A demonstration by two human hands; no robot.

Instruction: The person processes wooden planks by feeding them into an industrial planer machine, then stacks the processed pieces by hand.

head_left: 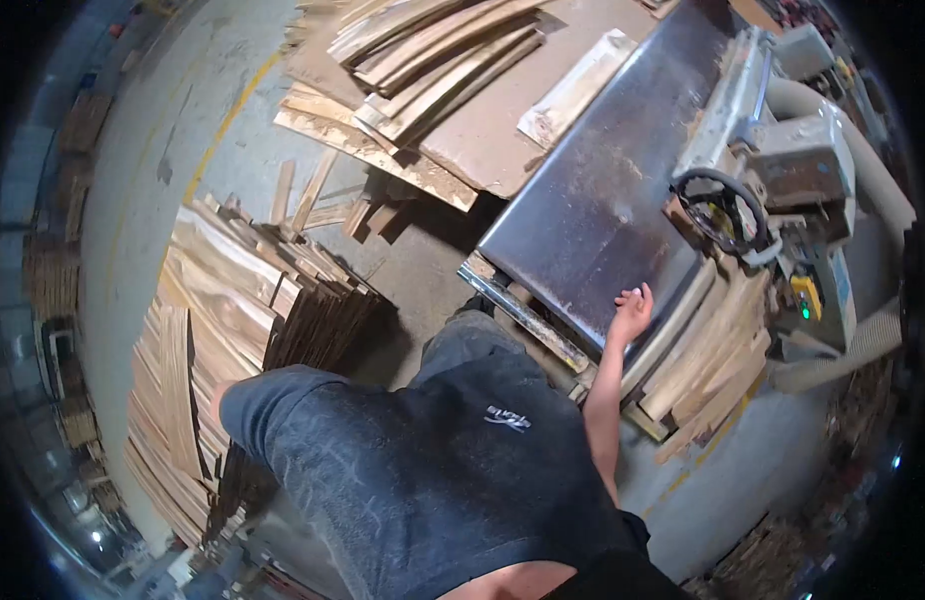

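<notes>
My right hand is over the near end of a grey steel machine table, its fingers loosely curled and apart, with nothing in them. Just right of that hand, long wooden boards lie stacked beside the machine. My left arm reaches out to the left in a dark sleeve, over a tall stack of wooden planks. Only a bit of skin shows past that sleeve, and the left hand itself is hidden.
A woodworking machine with a black handwheel and a yellow switch box stands at the right, with a ridged hose below. Curved boards lie on a brown sheet-topped bench ahead. Scrap pieces lie on the floor.
</notes>
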